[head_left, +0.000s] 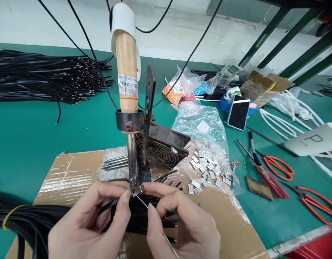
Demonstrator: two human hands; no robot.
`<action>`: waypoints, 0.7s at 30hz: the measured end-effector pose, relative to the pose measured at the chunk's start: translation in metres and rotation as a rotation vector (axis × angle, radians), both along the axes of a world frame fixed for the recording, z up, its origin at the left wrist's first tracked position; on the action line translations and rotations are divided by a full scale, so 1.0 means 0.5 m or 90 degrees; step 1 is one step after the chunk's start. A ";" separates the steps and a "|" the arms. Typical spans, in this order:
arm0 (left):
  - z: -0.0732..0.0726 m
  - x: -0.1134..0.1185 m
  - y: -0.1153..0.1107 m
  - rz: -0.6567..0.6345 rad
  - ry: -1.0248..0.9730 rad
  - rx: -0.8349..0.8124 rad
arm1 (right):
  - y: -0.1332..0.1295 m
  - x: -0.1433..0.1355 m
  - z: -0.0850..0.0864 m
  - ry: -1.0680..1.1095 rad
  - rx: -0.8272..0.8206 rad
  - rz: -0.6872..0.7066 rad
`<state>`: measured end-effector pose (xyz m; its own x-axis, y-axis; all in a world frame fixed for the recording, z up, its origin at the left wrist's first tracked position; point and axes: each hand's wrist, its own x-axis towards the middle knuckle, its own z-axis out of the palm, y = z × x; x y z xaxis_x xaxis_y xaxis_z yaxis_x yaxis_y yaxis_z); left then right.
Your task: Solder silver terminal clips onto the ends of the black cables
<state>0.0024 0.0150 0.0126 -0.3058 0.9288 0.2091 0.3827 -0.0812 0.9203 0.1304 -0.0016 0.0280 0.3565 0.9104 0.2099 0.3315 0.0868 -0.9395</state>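
A soldering iron [129,86] with a wooden handle points downward in a black clamp [129,121]. Below its tip, my left hand [98,219] pinches the end of a black cable [108,206]. A small metal piece [139,189] sits at the tip, against my right index fingertip. My right hand [182,223] also pinches a thin solder wire [141,200] between thumb and finger, its end at the iron's tip. The exact contact there is too small to tell. More black cables [140,214] lie beneath both hands on the cardboard [225,223].
Behind the iron stand is a black fan [166,144]. Small metal pieces [209,167] lie on a plastic bag to the right. Farther right are a phone [238,112], orange-handled scissors [279,167] and white cables [276,122]. A cable pile [42,77] fills the back left.
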 end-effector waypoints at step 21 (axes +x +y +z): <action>0.002 0.004 -0.009 0.030 -0.017 -0.020 | 0.016 -0.020 -0.020 0.020 0.129 -0.066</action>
<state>0.0045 0.0105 0.0136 -0.3545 0.9192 0.1715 0.3607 -0.0348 0.9320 0.1202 0.0066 0.0178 0.4552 0.8089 0.3721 0.3191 0.2420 -0.9163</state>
